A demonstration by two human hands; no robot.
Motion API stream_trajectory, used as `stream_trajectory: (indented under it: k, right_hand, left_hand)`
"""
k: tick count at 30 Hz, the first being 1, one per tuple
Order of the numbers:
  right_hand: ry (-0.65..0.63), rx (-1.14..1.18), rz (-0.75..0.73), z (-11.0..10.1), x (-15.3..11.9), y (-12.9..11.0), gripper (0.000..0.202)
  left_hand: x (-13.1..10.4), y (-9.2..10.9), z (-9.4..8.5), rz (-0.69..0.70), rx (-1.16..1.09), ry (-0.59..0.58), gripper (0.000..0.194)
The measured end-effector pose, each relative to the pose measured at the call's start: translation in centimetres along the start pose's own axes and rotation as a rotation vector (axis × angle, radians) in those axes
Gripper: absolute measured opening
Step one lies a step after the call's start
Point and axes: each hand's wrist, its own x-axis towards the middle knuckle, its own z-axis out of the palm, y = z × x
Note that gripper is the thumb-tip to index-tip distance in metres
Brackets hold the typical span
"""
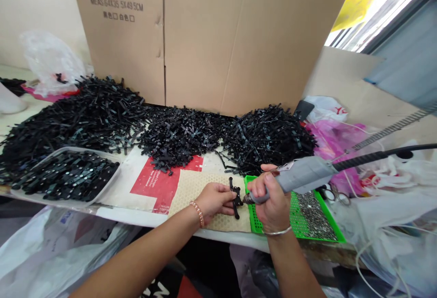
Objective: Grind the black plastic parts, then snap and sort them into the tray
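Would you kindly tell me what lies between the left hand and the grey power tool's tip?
The head view shows a black piece, held by the left hand at the tip of the grey power tool.

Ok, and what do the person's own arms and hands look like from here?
The left hand is ungloved, with a beaded, pinkish-gold bracelet at the wrist. The right hand is ungloved too, with a thin silver-coloured bangle. No sleeves show on either of the forearms.
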Motion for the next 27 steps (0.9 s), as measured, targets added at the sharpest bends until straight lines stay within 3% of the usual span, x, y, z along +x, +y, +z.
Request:
stream_trajectory:
  k: [7,27]
  right_hand:
    - [-0.014,0.013,-0.002,-0.06,-0.15,-0.18,0.018]
    - [-0.009,-0.009,0.004,0.04,-0.12,-0.21,0.021]
  left_hand:
    - [0.29,-0.27,-0.21,0.013,0.002,-0.021,0.037]
    - [0.02,0.06,-0.01,0.011,0.007,-0.023,0.031]
